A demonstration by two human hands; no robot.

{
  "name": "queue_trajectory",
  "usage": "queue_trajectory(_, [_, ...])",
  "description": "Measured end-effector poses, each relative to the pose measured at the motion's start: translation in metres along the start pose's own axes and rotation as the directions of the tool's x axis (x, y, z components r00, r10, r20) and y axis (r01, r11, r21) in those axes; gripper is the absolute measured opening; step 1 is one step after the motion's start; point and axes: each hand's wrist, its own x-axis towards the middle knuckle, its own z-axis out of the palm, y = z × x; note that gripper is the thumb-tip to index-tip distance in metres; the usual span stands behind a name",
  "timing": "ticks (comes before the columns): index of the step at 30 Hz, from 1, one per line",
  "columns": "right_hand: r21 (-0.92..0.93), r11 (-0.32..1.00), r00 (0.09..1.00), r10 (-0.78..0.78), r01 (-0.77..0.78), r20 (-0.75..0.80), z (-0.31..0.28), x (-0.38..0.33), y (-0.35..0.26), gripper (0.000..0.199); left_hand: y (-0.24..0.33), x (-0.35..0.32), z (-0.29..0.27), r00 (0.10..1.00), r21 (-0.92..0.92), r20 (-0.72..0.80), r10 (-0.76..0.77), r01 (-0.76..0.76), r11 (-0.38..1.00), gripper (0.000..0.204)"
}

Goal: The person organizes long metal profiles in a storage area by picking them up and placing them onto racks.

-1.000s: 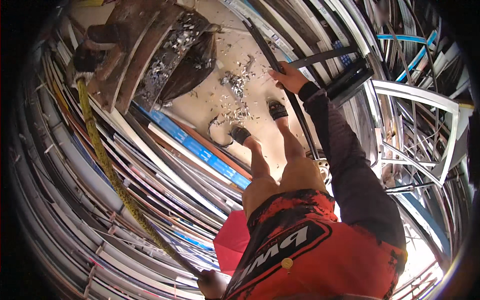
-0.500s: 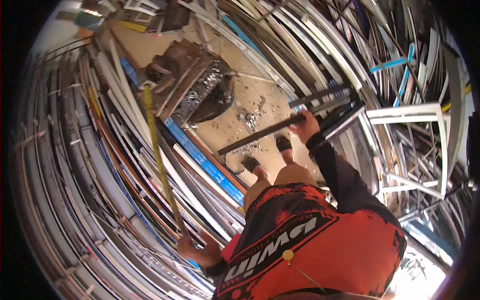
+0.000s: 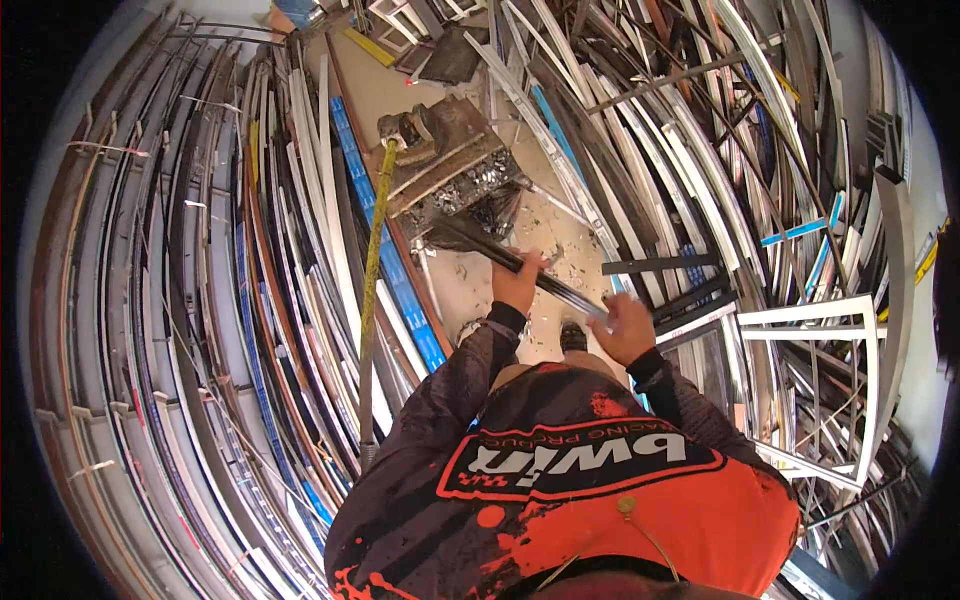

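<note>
My left hand (image 3: 516, 287) is wrapped round a long dark metal profile bar (image 3: 565, 292), which slants from upper left to lower right ahead of my body. My right hand (image 3: 630, 332) is at the bar's near right end, its fingers smeared by motion, so its grip is unclear. The bar's far end reaches a squat, dirty machine (image 3: 440, 170) with metal scraps along its side. From the machine a long yellow lever pole (image 3: 374, 270) runs back towards me, its grey lower end beside my left sleeve. Neither hand is on it.
Long metal profiles (image 3: 200, 330) fill racks on the left, and more bars (image 3: 680, 160) are heaped on the right. A white frame (image 3: 810, 318) sticks out at the right. A blue-wrapped profile (image 3: 385, 225) lies beside the pole. Scraps litter the tan floor (image 3: 548, 222).
My left hand has let go of the yellow pole and taken hold of the dark bar. The bar has swung round, its far end now at the machine. My right hand has shifted nearer my body.
</note>
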Motion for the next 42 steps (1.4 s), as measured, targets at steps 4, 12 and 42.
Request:
queue_trajectory(4, [0.352, 0.907, 0.964, -0.262, 0.23, 0.043, 0.014, 0.061, 0.001, 0.068, 0.026, 0.001, 0.026, 0.988, 0.288, 0.137, 0.066, -0.104, 0.952, 0.038])
queue_trajectory(12, [0.504, 0.803, 0.948, 0.261, -0.318, 0.182, 0.161, 0.204, 0.092, 0.062, 0.22, -0.13, -0.102, 0.953, 0.911, 0.175, 0.248, -0.061, -0.409, 0.084])
queue_trajectory(42, [0.359, 0.845, 0.918, 0.371, -0.396, 0.141, 0.21, 0.318, 0.117, 0.069, 0.088, -0.145, -0.236, 0.922, 0.872, -0.305, -0.239, 0.371, 0.319, 0.03])
